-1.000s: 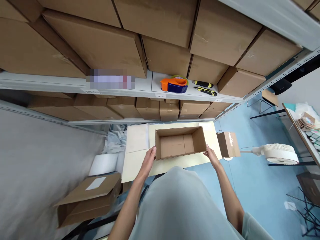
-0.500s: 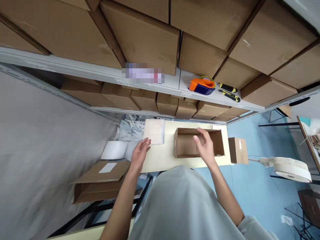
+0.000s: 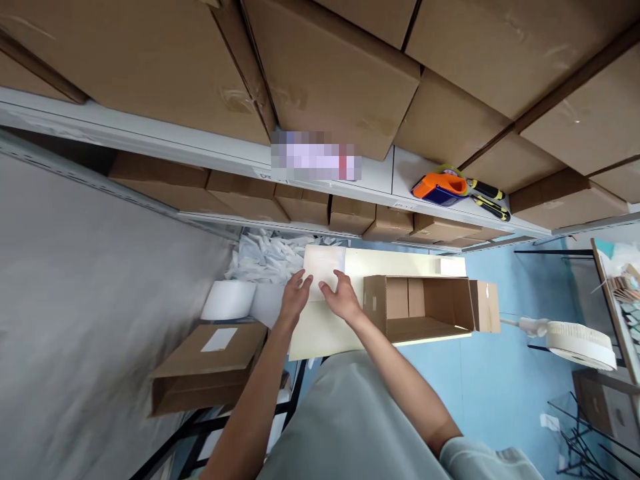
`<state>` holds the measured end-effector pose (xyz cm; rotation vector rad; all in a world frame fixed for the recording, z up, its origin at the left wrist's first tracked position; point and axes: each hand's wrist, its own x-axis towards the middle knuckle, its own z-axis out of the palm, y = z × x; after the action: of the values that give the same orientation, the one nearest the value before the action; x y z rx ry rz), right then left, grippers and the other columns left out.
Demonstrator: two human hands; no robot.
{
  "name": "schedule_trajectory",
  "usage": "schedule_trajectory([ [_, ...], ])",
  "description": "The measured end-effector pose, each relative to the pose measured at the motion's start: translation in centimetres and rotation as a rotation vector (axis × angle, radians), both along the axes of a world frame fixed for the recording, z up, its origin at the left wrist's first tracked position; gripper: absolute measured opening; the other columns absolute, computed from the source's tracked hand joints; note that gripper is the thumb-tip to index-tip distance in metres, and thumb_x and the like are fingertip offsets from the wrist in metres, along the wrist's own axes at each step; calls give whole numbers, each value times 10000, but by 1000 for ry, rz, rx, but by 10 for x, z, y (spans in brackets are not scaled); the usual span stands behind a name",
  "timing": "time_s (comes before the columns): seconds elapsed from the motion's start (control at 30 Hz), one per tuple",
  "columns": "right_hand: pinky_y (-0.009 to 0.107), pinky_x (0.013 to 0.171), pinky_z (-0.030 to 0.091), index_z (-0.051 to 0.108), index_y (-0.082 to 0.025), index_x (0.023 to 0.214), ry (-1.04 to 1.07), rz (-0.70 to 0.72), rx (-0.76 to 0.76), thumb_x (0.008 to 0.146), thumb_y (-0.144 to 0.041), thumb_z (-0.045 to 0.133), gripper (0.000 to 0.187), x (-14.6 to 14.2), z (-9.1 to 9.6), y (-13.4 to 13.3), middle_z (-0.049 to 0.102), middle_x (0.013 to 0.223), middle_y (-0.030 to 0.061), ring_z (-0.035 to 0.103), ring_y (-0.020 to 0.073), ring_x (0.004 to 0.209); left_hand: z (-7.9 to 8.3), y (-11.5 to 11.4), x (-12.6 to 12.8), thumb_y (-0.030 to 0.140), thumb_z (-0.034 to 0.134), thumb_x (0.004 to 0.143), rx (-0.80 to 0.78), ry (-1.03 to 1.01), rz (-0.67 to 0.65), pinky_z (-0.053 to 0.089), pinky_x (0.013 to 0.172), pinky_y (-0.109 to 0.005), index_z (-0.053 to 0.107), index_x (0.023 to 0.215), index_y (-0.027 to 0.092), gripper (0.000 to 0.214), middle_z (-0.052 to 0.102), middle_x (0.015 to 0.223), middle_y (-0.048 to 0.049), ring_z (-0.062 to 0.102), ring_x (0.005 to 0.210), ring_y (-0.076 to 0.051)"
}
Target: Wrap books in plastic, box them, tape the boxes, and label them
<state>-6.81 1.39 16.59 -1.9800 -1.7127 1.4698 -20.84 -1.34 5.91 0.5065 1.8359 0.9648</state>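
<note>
A flat white rectangular piece (image 3: pixel 325 259), perhaps a stack of sheets, lies on the pale yellow table (image 3: pixel 320 333). My left hand (image 3: pixel 296 297) is at its near left corner, fingers apart and holding nothing. My right hand (image 3: pixel 343 295) reaches over its near right part, thumb and fingers spread, also with nothing in it. Whether the fingertips touch the white piece I cannot tell. To the right stands an open cardboard box (image 3: pixel 395 327), its inside showing bare cardboard.
White wrapping material (image 3: pixel 267 257) and a white roll (image 3: pixel 229 300) are at the left, above a cardboard carton (image 3: pixel 210 357). Shelves of boxes rise ahead, with an orange tape dispenser (image 3: pixel 440 187) and yellow-black cutters (image 3: pixel 490 205) on the ledge. A white fan (image 3: pixel 580 343) stands right.
My right hand has moved left, from over the open box to the white piece. My left hand has shifted slightly right and up. The view has shifted, too.
</note>
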Motion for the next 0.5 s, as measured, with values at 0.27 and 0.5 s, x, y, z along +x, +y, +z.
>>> schedule_trajectory([
  [0.27,465,1163,521,495,-103,1498,-313,-194,-189,1056,-326,537,497,-27,-88,34,590,1505,253,591,355,1441,-53,21,4,345,687,893,-107,62,-96,374,1287,-546,629,1428,136,578,612,1546,-217,516,1509,-391],
  [0.5,440,1156,508,483,-131,1454,-326,-242,-212,1021,-346,594,497,-23,-101,20,551,1524,243,572,329,1452,-65,10,12,322,741,847,-79,123,-147,272,1345,-470,585,1453,102,663,512,1620,-233,372,1610,-357],
])
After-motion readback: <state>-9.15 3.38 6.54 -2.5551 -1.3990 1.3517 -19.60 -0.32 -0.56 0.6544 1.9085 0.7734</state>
